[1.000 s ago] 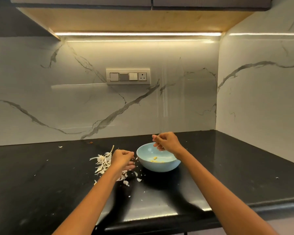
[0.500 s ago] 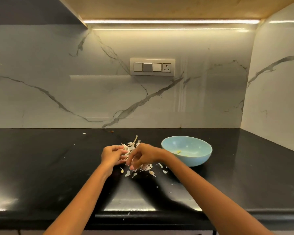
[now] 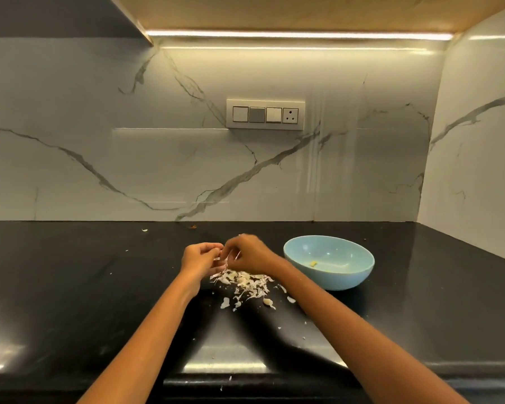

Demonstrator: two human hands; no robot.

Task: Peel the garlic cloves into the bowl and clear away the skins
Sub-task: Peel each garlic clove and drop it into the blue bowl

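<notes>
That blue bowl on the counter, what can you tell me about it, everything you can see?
The bowl is pale blue, round and shallow, with a smooth, glossy surface that looks like ceramic or melamine. It stands upright on the black countertop, right of the heap of garlic skins. Inside lies one small yellowish piece, probably peeled garlic; otherwise it looks nearly empty. Neither hand touches it.

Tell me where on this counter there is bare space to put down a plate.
Free: the counter left of the left hand, and right of the bowl toward the side wall. Crowded: the skins under both hands, beside the right hand.
</notes>
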